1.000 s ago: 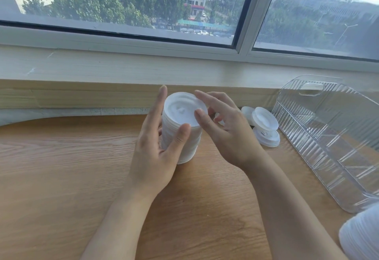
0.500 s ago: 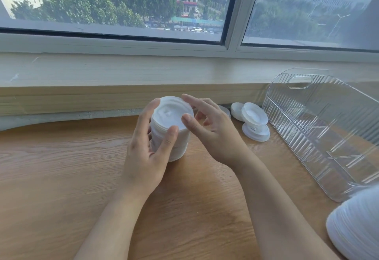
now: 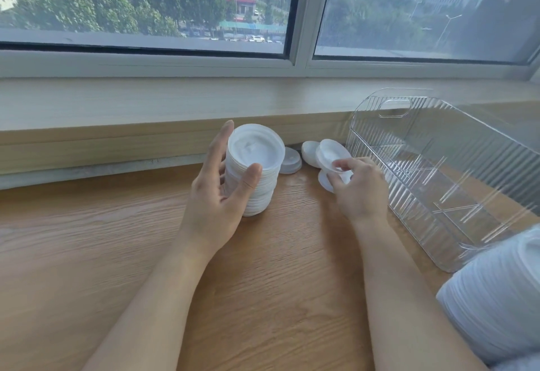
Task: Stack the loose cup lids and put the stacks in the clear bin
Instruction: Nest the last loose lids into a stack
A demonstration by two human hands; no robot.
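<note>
Nearest me, at the lower right corner and cut off by the edge, is a blurred white ribbed mass (image 3: 496, 297); I take it for another stack of lids lying on its side, but I cannot be sure. The wooden tabletop (image 3: 117, 253) runs out from there to my landmark, the tall stack of lids (image 3: 254, 171), which stands upright in the middle.

My left hand (image 3: 222, 195) wraps that stack from its left side, thumb across the front and fingers curled round the far side, steadying it. To the right of the stack, my right hand (image 3: 359, 186) pinches the rim of a tilted loose lid (image 3: 330, 154) between thumb and fingertips. Under it, partly covered by my fingers, lies another lid (image 3: 324, 180).

So I judge I am mid-stacking: gathering the last loose lids. The next move calls for carrying this lid across and seating it squarely on the stack's top, while the left hand keeps the column from leaning.

Just behind the stack, against the ledge, one lid (image 3: 289, 160) lies flat, and a further lid (image 3: 309, 152) leans beside the one I hold. Farther right of the stack, the clear bin (image 3: 438, 166) has dividers inside; I see no lids in it. Its far wall blurs.
</note>
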